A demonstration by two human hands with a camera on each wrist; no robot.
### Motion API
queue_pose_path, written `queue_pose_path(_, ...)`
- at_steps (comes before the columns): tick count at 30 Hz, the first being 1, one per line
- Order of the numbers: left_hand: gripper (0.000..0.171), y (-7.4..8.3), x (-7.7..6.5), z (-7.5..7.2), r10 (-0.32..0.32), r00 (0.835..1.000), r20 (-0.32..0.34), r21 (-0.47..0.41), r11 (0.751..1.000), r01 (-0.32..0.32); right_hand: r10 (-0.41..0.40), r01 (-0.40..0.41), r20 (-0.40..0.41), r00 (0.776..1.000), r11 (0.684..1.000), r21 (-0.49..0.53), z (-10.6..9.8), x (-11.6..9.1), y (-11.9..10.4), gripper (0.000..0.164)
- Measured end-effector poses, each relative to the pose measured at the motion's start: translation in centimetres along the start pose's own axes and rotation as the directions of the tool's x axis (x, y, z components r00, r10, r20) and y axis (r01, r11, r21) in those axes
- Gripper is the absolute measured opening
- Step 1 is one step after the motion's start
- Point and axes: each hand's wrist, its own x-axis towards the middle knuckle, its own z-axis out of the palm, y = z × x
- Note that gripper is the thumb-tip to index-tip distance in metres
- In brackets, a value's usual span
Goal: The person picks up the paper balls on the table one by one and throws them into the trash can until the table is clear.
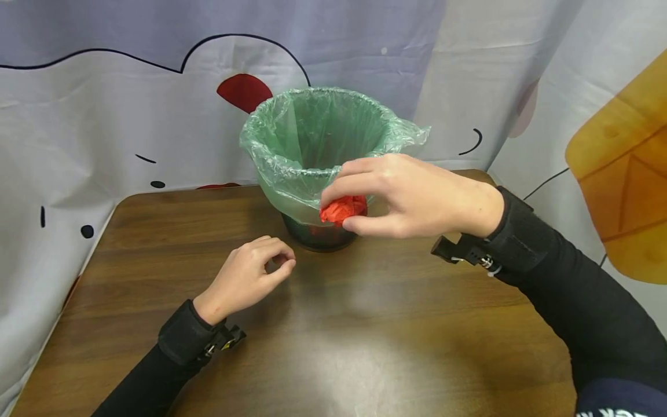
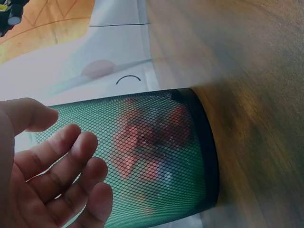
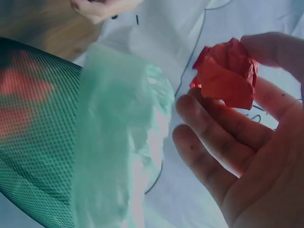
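Observation:
A crumpled red paper ball (image 1: 344,209) is pinched between the thumb and fingers of my right hand (image 1: 406,197). That hand is in front of the bin's near rim, and the right wrist view shows the paper ball (image 3: 227,73) beside the bag's folded edge. The mesh trash bin (image 2: 156,156) stands upright, lined with a translucent green plastic bag (image 1: 281,185) folded over its rim. Red crumpled pieces show through the mesh low in the bin. My left hand (image 1: 250,275) hovers left of the bin, fingers loosely curled, holding nothing.
The bin stands at the far edge of a brown wooden table (image 1: 365,324). Behind and beside the table hangs a patterned white and lavender cloth (image 1: 156,110). Both wrists carry black bands with small cameras.

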Motion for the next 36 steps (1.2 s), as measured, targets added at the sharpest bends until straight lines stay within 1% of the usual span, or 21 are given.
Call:
queue_pose_path(3, 0.013, 0.0, 0.0, 0.0, -0.001, 1.000, 0.004, -0.003, 1.000, 0.001, -0.014, 0.014, -0.057, 0.998, 1.000, 0.000, -0.8, 0.5, 0.5, 0.024)
queue_pose_path(5, 0.012, -0.1, 0.0, 0.0, -0.002, 1.000, 0.005, -0.002, 1.000, 0.002, -0.007, 0.008, -0.083, 0.997, 1.000, 0.006, -1.4, 0.7, 0.9, 0.025)
queue_pose_path(7, 0.010, -0.1, 0.0, 0.0, -0.004, 1.000, 0.004, -0.001, 1.000, 0.004, 0.007, -0.006, -0.097, 0.995, 1.000, 0.004, -1.9, 1.0, 1.4, 0.026)
queue_pose_path(10, 0.008, -0.1, -0.1, 0.0, -0.008, 1.000, 0.004, 0.003, 1.000, 0.008, 0.044, -0.044, -0.097, 0.994, 0.999, 0.001, -2.5, 1.2, 2.1, 0.028)
queue_pose_path(14, 0.006, -0.1, -0.2, 0.0, -0.013, 1.000, 0.007, 0.007, 1.000, 0.013, 0.106, -0.107, -0.074, 0.992, 0.994, -0.016, -3.1, 1.6, 3.3, 0.030)
queue_pose_path(19, 0.007, -0.2, -0.1, 0.1, -0.011, 1.000, 0.003, 0.004, 1.000, 0.011, 0.179, -0.181, -0.038, 0.983, 0.982, -0.051, -3.7, 2.3, 4.7, 0.033)
queue_pose_path(22, 0.008, -0.2, -0.2, 0.0, -0.008, 1.000, -0.005, 0.005, 1.000, 0.008, 0.205, -0.205, -0.018, 0.979, 0.976, -0.073, -3.9, 2.8, 5.5, 0.034)
queue_pose_path(29, 0.007, -0.1, -0.2, 0.0, -0.013, 1.000, -0.013, 0.018, 1.000, 0.013, 0.237, -0.234, 0.012, 0.972, 0.967, -0.103, -4.4, 3.7, 6.9, 0.033)
queue_pose_path(33, 0.006, 0.0, -0.2, 0.0, -0.014, 1.000, -0.013, 0.017, 1.000, 0.014, 0.281, -0.275, 0.050, 0.958, 0.955, -0.113, -4.6, 3.9, 7.5, 0.032)
queue_pose_path(36, 0.006, 0.0, -0.3, -0.1, -0.012, 1.000, -0.012, 0.020, 1.000, 0.012, 0.329, -0.318, 0.099, 0.939, 0.941, -0.119, -4.6, 3.9, 8.0, 0.035)
